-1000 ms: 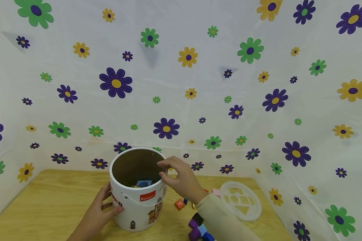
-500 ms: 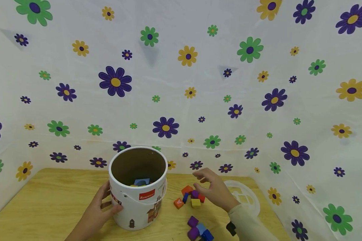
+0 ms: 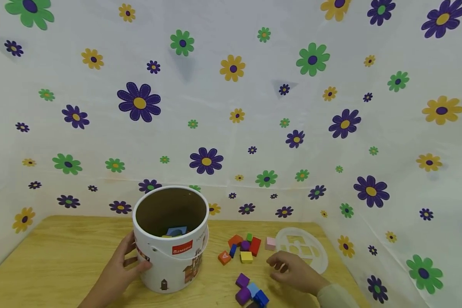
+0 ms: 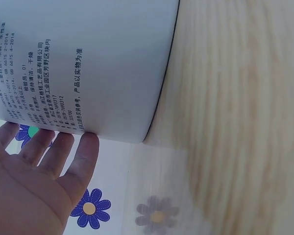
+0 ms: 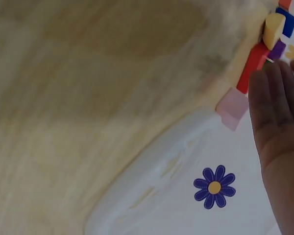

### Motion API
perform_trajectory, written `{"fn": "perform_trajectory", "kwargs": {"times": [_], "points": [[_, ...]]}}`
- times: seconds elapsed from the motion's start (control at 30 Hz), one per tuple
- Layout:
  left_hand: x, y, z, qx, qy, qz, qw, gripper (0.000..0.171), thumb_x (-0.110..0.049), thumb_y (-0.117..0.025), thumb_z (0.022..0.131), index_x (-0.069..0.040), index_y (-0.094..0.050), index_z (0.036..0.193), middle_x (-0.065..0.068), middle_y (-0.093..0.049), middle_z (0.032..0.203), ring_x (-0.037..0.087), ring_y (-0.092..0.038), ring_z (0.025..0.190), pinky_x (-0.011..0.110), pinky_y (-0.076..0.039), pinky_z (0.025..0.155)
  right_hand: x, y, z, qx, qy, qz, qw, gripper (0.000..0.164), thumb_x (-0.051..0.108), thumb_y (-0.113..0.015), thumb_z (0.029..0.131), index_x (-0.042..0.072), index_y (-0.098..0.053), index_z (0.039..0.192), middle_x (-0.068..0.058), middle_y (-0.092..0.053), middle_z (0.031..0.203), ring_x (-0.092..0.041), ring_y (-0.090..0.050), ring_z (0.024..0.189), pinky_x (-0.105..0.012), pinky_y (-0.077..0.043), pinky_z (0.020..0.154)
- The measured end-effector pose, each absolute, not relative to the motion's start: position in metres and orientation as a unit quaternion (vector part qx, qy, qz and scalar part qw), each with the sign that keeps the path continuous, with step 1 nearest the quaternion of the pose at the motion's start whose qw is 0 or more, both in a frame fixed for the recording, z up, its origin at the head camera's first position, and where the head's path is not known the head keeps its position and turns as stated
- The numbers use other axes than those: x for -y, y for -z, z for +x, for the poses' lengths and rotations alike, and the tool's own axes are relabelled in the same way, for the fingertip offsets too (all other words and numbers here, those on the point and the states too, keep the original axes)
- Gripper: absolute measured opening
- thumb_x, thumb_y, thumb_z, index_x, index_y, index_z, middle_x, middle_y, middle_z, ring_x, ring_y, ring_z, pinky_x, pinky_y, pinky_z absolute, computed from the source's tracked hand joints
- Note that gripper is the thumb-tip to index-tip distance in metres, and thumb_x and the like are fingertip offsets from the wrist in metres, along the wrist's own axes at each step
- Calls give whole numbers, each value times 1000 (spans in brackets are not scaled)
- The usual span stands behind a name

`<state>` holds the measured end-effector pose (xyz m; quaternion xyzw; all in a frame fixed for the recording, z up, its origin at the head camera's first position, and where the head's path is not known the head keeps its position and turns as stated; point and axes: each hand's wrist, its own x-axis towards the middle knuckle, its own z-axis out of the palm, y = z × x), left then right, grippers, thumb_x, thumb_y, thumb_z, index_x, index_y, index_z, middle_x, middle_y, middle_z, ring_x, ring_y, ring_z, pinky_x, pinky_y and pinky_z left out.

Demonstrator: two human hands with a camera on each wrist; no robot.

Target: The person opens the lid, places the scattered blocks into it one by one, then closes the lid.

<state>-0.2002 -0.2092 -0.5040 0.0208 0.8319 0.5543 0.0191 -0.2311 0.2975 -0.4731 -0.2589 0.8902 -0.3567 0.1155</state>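
Note:
A white bucket [image 3: 158, 269] with a red label stands on the wooden table, its open top toward me. Coloured blocks, including a light blue piece [image 3: 176, 231], lie deep inside it. My left hand [image 3: 113, 273] rests on the bucket's left side, thumb in front; the left wrist view shows nearly straight fingers [image 4: 85, 154] with tips against its printed wall. My right hand [image 3: 298, 273] is low over the table, fingers loosely bent, with nothing visible in it. Nearest to it are a yellow block [image 3: 246, 257], a red block [image 3: 255, 246] and a dark blue block [image 3: 261, 298].
A white lid [image 3: 320, 264] with shaped cutouts lies at the right, beside a pink block [image 3: 270, 243]. An orange letter block [image 3: 224, 257] and several others sit right of the bucket. Purple blocks [image 3: 242, 280] lie nearer me. A flowered sheet [image 3: 231, 94] hangs behind the table.
My right hand has left the bucket's rim and moved right and down toward the table beside the blocks. My left hand has stayed on the bucket. The head view has shifted slightly.

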Motion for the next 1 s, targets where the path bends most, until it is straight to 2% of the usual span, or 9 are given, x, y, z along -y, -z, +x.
{"fn": "perform_trajectory", "kwargs": {"times": [0.17,0.3,0.4,0.5,0.6,0.83,1.0], "points": [[210,503,-200,-832,-554,15,20,102,-45,-73,96,-15,-6,166,23,-21,167,48,-30,147,62,-43,113,-296,484,-215,-850,396,-268,222,21,16,-71,98,9,-69,117,2,-70,110,-5,-63,93,-22,-56,80],[210,502,-200,-831,-556,14,25,102,-45,-72,96,-15,-5,166,23,-20,167,49,-29,147,63,-42,113,-294,488,-205,-828,424,-248,270,24,16,-69,98,9,-68,121,4,-70,111,-8,-63,93,-20,-55,79],[210,501,-200,-830,-557,13,25,102,-45,-72,96,-15,-5,166,23,-21,167,49,-29,148,62,-42,114,-292,490,-202,-827,429,-216,292,26,23,-72,98,12,-68,122,2,-69,110,-14,-63,94,-24,-55,79],[211,502,-200,-831,-555,12,26,102,-43,-72,96,-15,-5,166,23,-20,167,48,-29,148,62,-42,114,-289,492,-199,-829,427,-192,305,29,30,-75,96,16,-69,121,1,-68,109,-19,-61,96,-27,-54,80],[211,502,-201,-833,-553,13,27,102,-42,-72,96,-14,-4,166,23,-20,167,49,-29,148,62,-42,113,-288,494,-198,-828,430,-192,306,28,30,-74,97,17,-69,121,0,-68,110,-20,-61,97,-27,-54,81],[210,502,-202,-833,-552,10,32,103,-44,-72,96,-13,-2,166,24,-17,168,50,-28,148,63,-41,114,-292,496,-198,-817,445,-229,285,24,17,-70,100,8,-68,122,2,-68,108,-12,-63,91,-23,-55,78],[209,501,-202,-829,-559,2,37,106,-47,-73,94,-14,-2,166,23,-15,169,50,-26,149,63,-40,115,-300,505,-207,-810,435,-267,290,28,26,-67,103,9,-67,125,4,-69,112,-9,-64,96,-25,-58,81]]}}
